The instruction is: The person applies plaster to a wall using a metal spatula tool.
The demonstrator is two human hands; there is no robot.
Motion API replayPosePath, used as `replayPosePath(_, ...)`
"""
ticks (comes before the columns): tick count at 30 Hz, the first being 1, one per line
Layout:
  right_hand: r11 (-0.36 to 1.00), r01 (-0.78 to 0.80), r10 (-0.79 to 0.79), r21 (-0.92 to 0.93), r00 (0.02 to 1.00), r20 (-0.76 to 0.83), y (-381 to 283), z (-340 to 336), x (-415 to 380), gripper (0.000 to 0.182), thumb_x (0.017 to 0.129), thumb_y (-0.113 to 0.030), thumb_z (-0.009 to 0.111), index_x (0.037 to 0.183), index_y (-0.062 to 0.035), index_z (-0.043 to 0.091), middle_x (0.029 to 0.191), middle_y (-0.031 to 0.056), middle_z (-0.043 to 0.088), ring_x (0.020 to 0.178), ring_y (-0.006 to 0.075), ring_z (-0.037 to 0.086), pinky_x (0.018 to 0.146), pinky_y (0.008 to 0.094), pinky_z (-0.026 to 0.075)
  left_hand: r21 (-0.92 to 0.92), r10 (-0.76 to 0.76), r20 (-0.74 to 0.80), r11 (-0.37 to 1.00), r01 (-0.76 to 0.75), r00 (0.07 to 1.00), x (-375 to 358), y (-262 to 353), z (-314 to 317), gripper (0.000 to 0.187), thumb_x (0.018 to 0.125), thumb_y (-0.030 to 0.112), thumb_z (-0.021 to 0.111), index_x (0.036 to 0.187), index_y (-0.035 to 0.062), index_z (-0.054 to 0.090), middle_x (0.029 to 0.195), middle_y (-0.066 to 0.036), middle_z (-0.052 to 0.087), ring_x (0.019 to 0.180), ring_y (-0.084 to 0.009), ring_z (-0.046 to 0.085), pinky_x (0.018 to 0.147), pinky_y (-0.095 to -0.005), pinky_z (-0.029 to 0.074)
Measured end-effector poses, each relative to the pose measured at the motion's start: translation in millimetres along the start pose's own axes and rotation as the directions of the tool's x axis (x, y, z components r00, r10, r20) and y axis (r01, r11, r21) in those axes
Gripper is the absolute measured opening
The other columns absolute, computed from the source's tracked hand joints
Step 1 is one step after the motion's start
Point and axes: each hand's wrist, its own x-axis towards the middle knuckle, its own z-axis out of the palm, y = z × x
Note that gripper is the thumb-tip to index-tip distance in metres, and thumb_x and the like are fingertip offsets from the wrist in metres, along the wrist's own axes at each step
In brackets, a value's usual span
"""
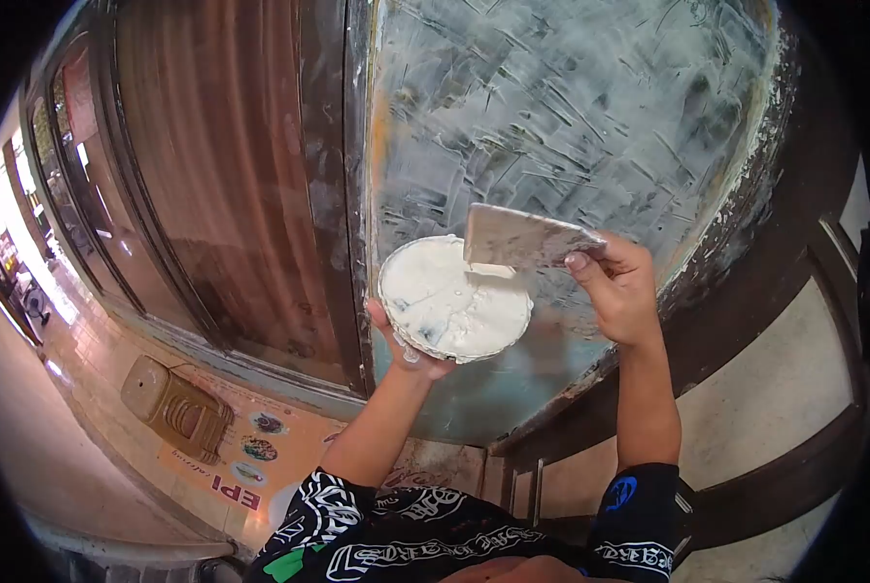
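Note:
My left hand grips a round container from its lower side, with a white smear on the fingers. White putty fills it, with a few bluish-grey patches near the lower left. Pinched between the thumb and fingers of my right hand is a flat putty scraper, coated with thin whitish residue. Its left end hangs over the putty; whether it touches cannot be made out. Behind both hands stands a wall panel with streaky white and grey-green smears.
A dark wooden frame borders the panel on the right. To the left is a brown curtain behind glass. A brown plastic stool-like object and a printed banner lie on the floor at lower left.

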Motion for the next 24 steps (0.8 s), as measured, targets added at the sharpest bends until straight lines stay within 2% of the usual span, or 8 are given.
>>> replayPosePath(4,0.998,-0.028,0.030,-0.055,0.999,0.033,7.0,-6.6,-0.1,0.020,0.094,-0.006,0.067,0.111,0.0045,0.068,0.090,-0.0020,0.065,0.079,0.0041,0.051,0.067,0.0215,0.041,-0.029,-0.007,-0.019,1.000,0.007,1.000,-0.3,-0.4,-0.4,0.114,0.071,0.090,0.051,0.152,0.0124,0.033,0.154,-0.016,0.037,0.135,-0.0409,0.044,0.106,-0.0621,0.042)
replayPosePath(7,0.999,0.022,-0.022,0.040,1.000,-0.001,10.0,-4.8,-1.2,0.019,0.094,-0.005,0.067,0.111,0.0044,0.068,0.090,-0.0017,0.065,0.079,0.0042,0.052,0.068,0.0218,0.041,0.000,0.010,-0.052,1.000,-0.010,0.999,-0.6,-2.0,1.8,0.114,0.071,0.090,0.051,0.152,0.0123,0.033,0.154,-0.017,0.037,0.135,-0.0412,0.044,0.106,-0.0622,0.042)
replayPosePath(12,0.999,0.015,-0.017,0.042,0.999,0.041,3.5,-14.4,0.7,0.018,0.093,-0.004,0.067,0.110,0.0046,0.069,0.091,-0.0009,0.066,0.081,0.0053,0.054,0.071,0.0227,0.044,-0.018,0.003,-0.015,1.000,-0.003,1.000,-1.8,-0.1,2.9,0.117,0.071,0.091,0.050,0.153,0.0112,0.030,0.155,-0.018,0.035,0.136,-0.0424,0.043,0.106,-0.0620,0.042)
replayPosePath(13,0.999,-0.006,0.006,0.040,1.000,-0.005,5.1,-15.0,0.6,0.018,0.093,-0.004,0.067,0.109,0.0047,0.069,0.091,-0.0007,0.066,0.081,0.0053,0.053,0.070,0.0226,0.043,-0.080,0.000,0.019,0.997,0.001,1.000,-1.5,-0.8,4.1,0.118,0.070,0.091,0.050,0.154,0.0106,0.029,0.156,-0.018,0.034,0.136,-0.0427,0.042,0.106,-0.0622,0.042)
replayPosePath(16,0.998,0.029,-0.029,0.052,1.000,-0.009,4.4,-14.4,2.0,0.016,0.094,-0.005,0.067,0.107,0.0043,0.069,0.091,-0.0006,0.066,0.080,0.0053,0.053,0.070,0.0222,0.043,-0.160,0.000,0.039,0.987,0.006,0.999,-1.9,-5.0,9.1,0.118,0.071,0.091,0.050,0.154,0.0105,0.029,0.156,-0.019,0.033,0.137,-0.0429,0.041,0.106,-0.0623,0.041)
replayPosePath(17,0.997,0.052,-0.051,0.059,0.999,-0.014,4.2,-14.3,1.7,0.015,0.094,-0.005,0.066,0.106,0.0041,0.070,0.091,-0.0006,0.066,0.080,0.0052,0.053,0.070,0.0220,0.042,-0.097,0.006,0.006,0.995,-0.006,1.000,-2.0,-5.8,9.4,0.118,0.070,0.091,0.050,0.154,0.0106,0.028,0.156,-0.019,0.033,0.137,-0.0430,0.041,0.107,-0.0624,0.041)
replayPosePath(21,1.000,0.002,-0.002,0.010,1.000,0.023,5.9,-17.8,0.0,0.016,0.095,-0.005,0.065,0.108,0.0044,0.069,0.090,-0.0011,0.066,0.080,0.0053,0.054,0.070,0.0221,0.042,-0.159,-0.007,0.055,0.987,0.016,0.998,-1.8,-10.3,10.6,0.120,0.069,0.092,0.051,0.154,0.0104,0.028,0.156,-0.019,0.032,0.138,-0.0432,0.040,0.108,-0.0622,0.040)
replayPosePath(24,0.948,-0.091,0.107,0.304,0.994,-0.036,15.5,-24.5,2.4,0.016,0.097,-0.005,0.061,0.109,0.0036,0.066,0.091,0.0017,0.067,0.082,0.0078,0.060,0.075,0.0232,0.049,-0.098,-0.010,-0.013,0.995,0.009,1.000,-2.5,-11.3,16.9,0.120,0.069,0.092,0.051,0.154,0.0106,0.028,0.156,-0.020,0.032,0.138,-0.0434,0.040,0.109,-0.0619,0.039)
